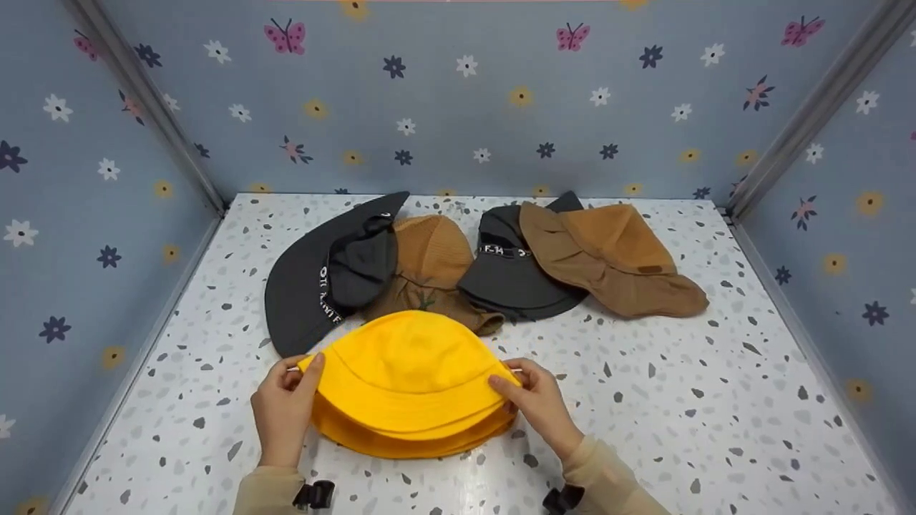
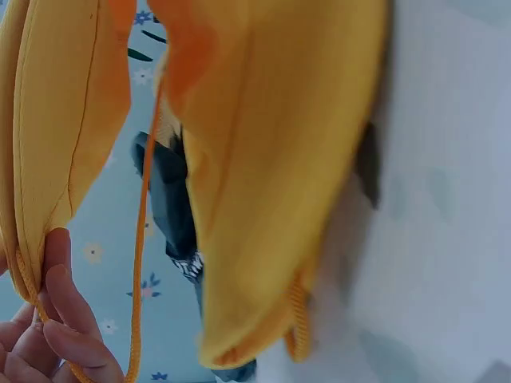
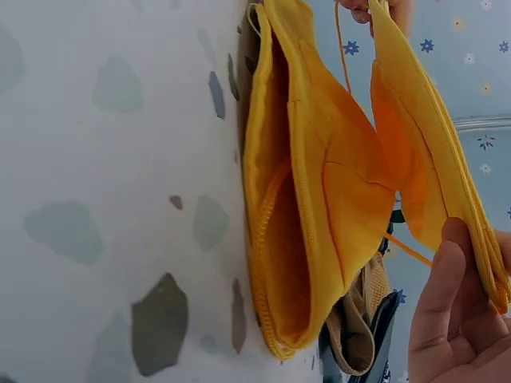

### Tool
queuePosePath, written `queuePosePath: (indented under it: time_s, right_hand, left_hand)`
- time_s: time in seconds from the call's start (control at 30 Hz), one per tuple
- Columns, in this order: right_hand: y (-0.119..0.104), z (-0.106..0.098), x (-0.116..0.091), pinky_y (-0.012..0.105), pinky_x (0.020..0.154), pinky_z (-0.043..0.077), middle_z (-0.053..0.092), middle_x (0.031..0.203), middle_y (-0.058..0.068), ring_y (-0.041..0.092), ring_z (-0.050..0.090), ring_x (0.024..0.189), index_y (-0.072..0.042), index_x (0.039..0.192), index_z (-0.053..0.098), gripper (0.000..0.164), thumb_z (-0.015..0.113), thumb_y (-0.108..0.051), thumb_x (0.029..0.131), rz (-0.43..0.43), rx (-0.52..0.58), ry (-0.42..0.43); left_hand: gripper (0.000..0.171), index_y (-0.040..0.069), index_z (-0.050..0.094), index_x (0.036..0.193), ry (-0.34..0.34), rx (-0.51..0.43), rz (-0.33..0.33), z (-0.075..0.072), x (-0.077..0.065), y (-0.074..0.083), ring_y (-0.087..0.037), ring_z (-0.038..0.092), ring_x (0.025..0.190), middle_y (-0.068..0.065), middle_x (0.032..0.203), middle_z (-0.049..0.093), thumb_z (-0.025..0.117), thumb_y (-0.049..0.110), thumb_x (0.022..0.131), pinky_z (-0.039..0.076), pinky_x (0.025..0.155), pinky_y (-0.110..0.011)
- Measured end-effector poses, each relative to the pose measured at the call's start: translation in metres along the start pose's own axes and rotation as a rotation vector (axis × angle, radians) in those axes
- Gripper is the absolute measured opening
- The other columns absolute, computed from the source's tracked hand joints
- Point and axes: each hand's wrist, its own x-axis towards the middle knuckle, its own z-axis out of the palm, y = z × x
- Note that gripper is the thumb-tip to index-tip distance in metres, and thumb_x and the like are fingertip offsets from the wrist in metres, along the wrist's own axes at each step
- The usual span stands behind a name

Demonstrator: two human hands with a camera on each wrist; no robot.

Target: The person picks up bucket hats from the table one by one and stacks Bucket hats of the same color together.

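Note:
My left hand (image 1: 280, 411) pinches the left brim edge of a yellow bucket hat (image 1: 411, 357), thumb on top. At the opposite edge, my right hand (image 1: 544, 406) pinches the brim between thumb and fingers. Below the held brim, more yellow fabric (image 1: 401, 447) rests on the table; in the right wrist view this lower yellow piece (image 3: 339, 183) shows a folded, gaping brim. An orange-yellow cord (image 2: 137, 263) runs down to the left hand's fingers in the left wrist view.
Behind the yellow hat lie a black wide-brimmed hat (image 1: 300, 279), a brown hat (image 1: 433, 250), a black hat (image 1: 526, 286) with a lettered band, and a brown hat with a flap (image 1: 619, 250). Flower-patterned panels (image 1: 444, 93) enclose the speckled table (image 1: 680, 408) at the back and sides.

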Motion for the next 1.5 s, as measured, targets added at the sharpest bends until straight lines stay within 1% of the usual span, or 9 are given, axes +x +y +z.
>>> queuePosePath:
  time_s: [0.23,0.33,0.53,0.83,1.0,1.13,1.23,1.33,1.5]
  right_hand:
    - [0.01,0.002,0.004,0.025,0.055,0.049,0.061,0.068,-0.001,0.014,0.052,0.058,0.004,0.116,0.063,0.032,0.071,-0.017,0.092,0.043,-0.052,-0.009]
    - [0.014,0.002,0.005,0.023,0.052,0.045,0.061,0.069,-0.002,0.012,0.05,0.057,0.002,0.115,0.063,0.034,0.072,-0.021,0.092,0.045,-0.06,-0.024]
    - [0.021,0.002,0.008,0.019,0.049,0.036,0.052,0.066,-0.004,0.008,0.04,0.053,-0.001,0.112,0.063,0.037,0.074,-0.028,0.09,0.013,-0.127,-0.056]
    - [0.027,0.004,0.011,0.022,0.047,0.045,0.061,0.07,-0.003,0.009,0.051,0.052,-0.002,0.113,0.061,0.042,0.074,-0.035,0.09,0.035,-0.187,-0.08]
    - [0.027,0.005,0.012,0.023,0.048,0.047,0.061,0.072,-0.001,0.01,0.053,0.054,-0.002,0.11,0.062,0.039,0.074,-0.033,0.09,0.043,-0.203,-0.081]
    - [0.028,0.006,0.015,0.023,0.053,0.047,0.061,0.084,0.003,0.012,0.054,0.062,-0.003,0.106,0.062,0.035,0.074,-0.031,0.088,0.038,-0.228,-0.073]
    - [0.03,0.008,0.017,0.023,0.056,0.047,0.059,0.093,0.005,0.012,0.054,0.066,-0.004,0.104,0.063,0.035,0.076,-0.031,0.086,0.049,-0.226,-0.072]
    - [0.031,0.01,0.019,0.024,0.054,0.047,0.057,0.095,0.006,0.013,0.053,0.063,-0.004,0.103,0.062,0.035,0.076,-0.031,0.086,0.074,-0.21,-0.085]
    - [0.031,0.012,0.023,0.024,0.055,0.045,0.056,0.095,0.005,0.013,0.051,0.063,-0.006,0.103,0.06,0.035,0.077,-0.031,0.085,0.107,-0.213,-0.096]
  left_hand:
    - [0.05,0.007,0.069,0.113,-0.058,0.055,-0.056,0.0,-0.001,-0.011,-0.014,0.053,0.07,-0.009,0.084,0.067,0.065,0.052,0.091,0.044,0.057,-0.016]
    - [0.047,0.006,0.07,0.11,-0.065,0.08,-0.047,0.001,-0.002,-0.015,-0.016,0.054,0.075,-0.01,0.088,0.067,0.067,0.049,0.092,0.043,0.06,-0.016]
    - [0.041,0.004,0.07,0.108,-0.083,0.135,-0.041,0.002,-0.001,-0.022,-0.021,0.054,0.082,-0.011,0.093,0.064,0.067,0.042,0.093,0.042,0.066,-0.02]
    - [0.041,0.004,0.068,0.112,-0.156,0.168,-0.065,0.002,0.004,-0.028,-0.022,0.052,0.082,-0.01,0.093,0.06,0.064,0.042,0.096,0.041,0.061,-0.021]
    - [0.041,0.004,0.065,0.116,-0.194,0.181,-0.087,0.001,0.006,-0.029,-0.021,0.052,0.08,-0.009,0.094,0.057,0.062,0.04,0.097,0.041,0.058,-0.021]
    - [0.039,0.003,0.065,0.116,-0.19,0.198,-0.075,0.0,0.007,-0.03,-0.022,0.052,0.08,-0.009,0.092,0.057,0.062,0.037,0.097,0.041,0.06,-0.021]
    - [0.038,0.003,0.066,0.116,-0.183,0.211,-0.074,-0.001,0.008,-0.03,-0.023,0.053,0.084,-0.011,0.093,0.059,0.062,0.035,0.097,0.042,0.064,-0.022]
    - [0.04,0.002,0.064,0.12,-0.2,0.213,-0.094,-0.003,0.008,-0.029,-0.026,0.055,0.091,-0.014,0.101,0.061,0.061,0.035,0.098,0.045,0.071,-0.025]
    - [0.044,0.001,0.061,0.126,-0.25,0.213,-0.13,-0.004,0.008,-0.029,-0.032,0.055,0.104,-0.022,0.119,0.061,0.059,0.036,0.099,0.05,0.088,-0.039]
